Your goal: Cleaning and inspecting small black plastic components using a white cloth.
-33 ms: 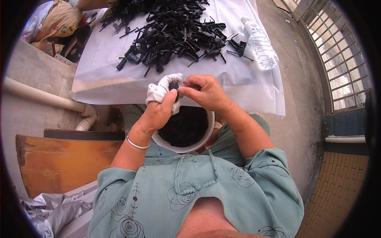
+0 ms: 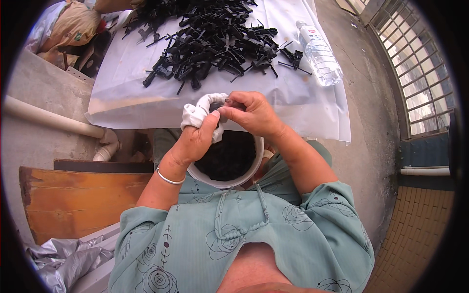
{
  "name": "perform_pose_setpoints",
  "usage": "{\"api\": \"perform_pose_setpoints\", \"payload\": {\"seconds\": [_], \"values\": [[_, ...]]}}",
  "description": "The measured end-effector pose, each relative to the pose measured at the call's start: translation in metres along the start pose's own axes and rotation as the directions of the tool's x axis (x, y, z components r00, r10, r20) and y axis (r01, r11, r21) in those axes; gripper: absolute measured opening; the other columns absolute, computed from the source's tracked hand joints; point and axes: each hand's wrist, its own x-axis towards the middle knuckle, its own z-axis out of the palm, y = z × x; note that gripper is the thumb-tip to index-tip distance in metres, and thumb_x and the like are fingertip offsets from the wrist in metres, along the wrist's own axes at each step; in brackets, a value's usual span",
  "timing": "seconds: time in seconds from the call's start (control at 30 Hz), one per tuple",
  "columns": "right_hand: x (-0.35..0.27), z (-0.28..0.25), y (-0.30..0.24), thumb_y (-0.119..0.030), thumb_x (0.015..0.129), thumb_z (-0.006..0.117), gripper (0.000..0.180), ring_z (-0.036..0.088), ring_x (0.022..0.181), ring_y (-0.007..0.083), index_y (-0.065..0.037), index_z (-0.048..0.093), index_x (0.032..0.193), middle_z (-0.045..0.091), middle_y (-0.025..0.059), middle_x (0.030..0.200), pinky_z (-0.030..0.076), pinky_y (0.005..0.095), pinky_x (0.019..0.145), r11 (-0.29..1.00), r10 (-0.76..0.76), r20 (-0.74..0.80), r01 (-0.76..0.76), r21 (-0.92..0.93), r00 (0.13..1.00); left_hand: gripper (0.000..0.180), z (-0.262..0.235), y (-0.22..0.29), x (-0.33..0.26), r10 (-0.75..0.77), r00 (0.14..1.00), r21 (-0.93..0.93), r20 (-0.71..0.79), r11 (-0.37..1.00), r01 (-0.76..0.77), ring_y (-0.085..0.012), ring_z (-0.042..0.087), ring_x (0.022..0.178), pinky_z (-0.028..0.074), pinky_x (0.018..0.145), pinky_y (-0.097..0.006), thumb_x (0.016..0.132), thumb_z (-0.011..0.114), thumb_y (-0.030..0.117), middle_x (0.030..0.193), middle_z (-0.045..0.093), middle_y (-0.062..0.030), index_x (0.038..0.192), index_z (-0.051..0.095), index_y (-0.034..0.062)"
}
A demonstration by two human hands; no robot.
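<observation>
My left hand (image 2: pixel 198 141) has a white cloth (image 2: pixel 192 115) over its fingers and is closed on a small black plastic part (image 2: pixel 215 107), with the thumb pressed on it. Pinched against that same part are the thumb and forefinger of my right hand (image 2: pixel 256 115); whatever lies between these fingertips is too small and covered to make out. Both hands meet above the near edge of the table. Below them, between my knees, stands a white bucket (image 2: pixel 192 172) with a dark mass of black pieces (image 2: pixel 227 158) inside.
A large heap of black plastic parts (image 2: pixel 215 41) covers the far side of the table, on a white plastic sheet (image 2: pixel 122 93). At its right lies a clear water bottle (image 2: pixel 320 56). Left are a pale pipe (image 2: pixel 53 116) and a brown board (image 2: pixel 83 200); right is a barred window (image 2: pixel 415 68).
My left hand and its cloth have shifted slightly to the right, and less of the black part shows between the hands. My right hand has hardly moved.
</observation>
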Motion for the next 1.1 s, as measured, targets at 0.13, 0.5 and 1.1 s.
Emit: {"api": "perform_pose_setpoints", "payload": {"seconds": [0.13, 0.5, 1.1], "values": [[0.000, -0.001, -0.007, -0.012, 0.084, 0.060, 0.016, 0.039, 0.054, 0.0085, -0.001, 0.054, 0.074, 0.048, 0.0021, 0.059, 0.036, 0.0256, 0.049, 0.999, 0.040, 0.023, -0.040, -0.019, 0.999, 0.026, 0.003, -0.011, 0.001, 0.146, 0.989, 0.075, -0.014, 0.987, -0.145, -0.0020, 0.037, 0.051, 0.032, 0.046, -0.017, 0.087, 0.040, 0.007, 0.077, 0.051, -0.0014, 0.112, 0.046, 0.0000], [-0.004, 0.013, -0.006, -0.017, 0.088, 0.049, 0.024, 0.048, 0.055, 0.0316, 0.001, 0.056, 0.075, 0.054, 0.0188, 0.063, 0.042, 0.0364, 0.056, 0.987, -0.051, -0.013, 0.049, -0.151, 0.999, 0.023, 0.014, -0.010, 0.005, 0.411, 0.909, 0.579, -0.062, 0.757, -0.303, -0.0308, 0.055, 0.076, 0.045, 0.070, -0.035, 0.080, 0.044, 0.002, 0.084, 0.055, -0.0180, 0.103, 0.046, -0.0017], [0.019, -0.016, 0.015, -0.015, 0.082, 0.052, 0.010, 0.059, 0.060, 0.0303, -0.007, 0.054, 0.088, 0.058, 0.0105, 0.065, 0.047, 0.0405, 0.051, 0.401, -0.142, -0.105, -0.040, -0.915, 0.984, 0.021, 0.000, -0.010, 0.003, 0.383, 0.917, 0.578, -0.114, 0.776, -0.252, -0.0208, 0.060, 0.080, 0.049, 0.067, -0.029, 0.086, 0.054, 0.006, 0.101, 0.057, -0.0140, 0.105, 0.057, -0.0006]]}}
